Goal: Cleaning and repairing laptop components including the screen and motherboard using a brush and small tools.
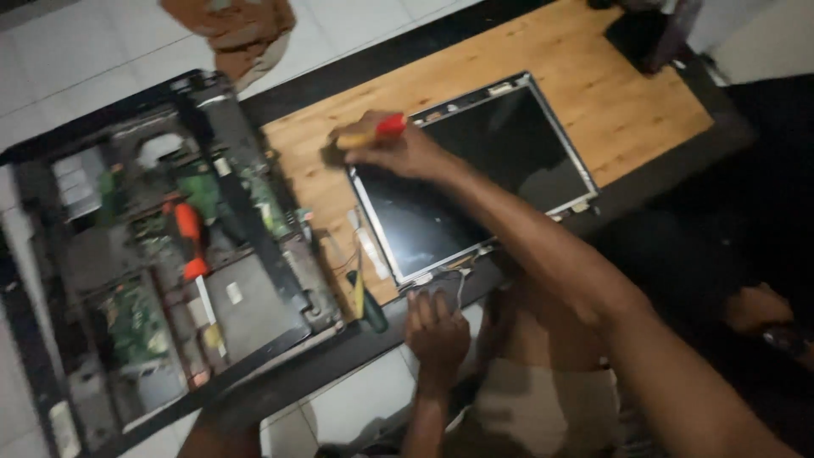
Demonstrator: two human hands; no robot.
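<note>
Wood-grain tabletop [593,76] with a dark edge carries a bare laptop display panel [475,178], lying flat with its dark glass up and its metal frame exposed. In the head view, the right hand [394,148] reaches across to the panel's far left corner, fingers curled shut around a screwdriver with a yellow and red handle [373,131], the handle lying nearly level above the corner. The left hand [437,326] sits at the near edge of the table, just below the panel's near corner, fingers pressed together and pointing up toward loose thin wires [458,271] that trail from that corner; whether it touches them I cannot tell. A second screwdriver with a green and yellow handle [365,297] lies on the table just left of the panel. Left of the table, on the white tiled floor [76,51], rests an opened laptop base [170,246] with its circuit boards showing, and an orange-handled screwdriver [191,237] lies on top of it. A brown cloth [233,30] lies beyond the base.
</note>
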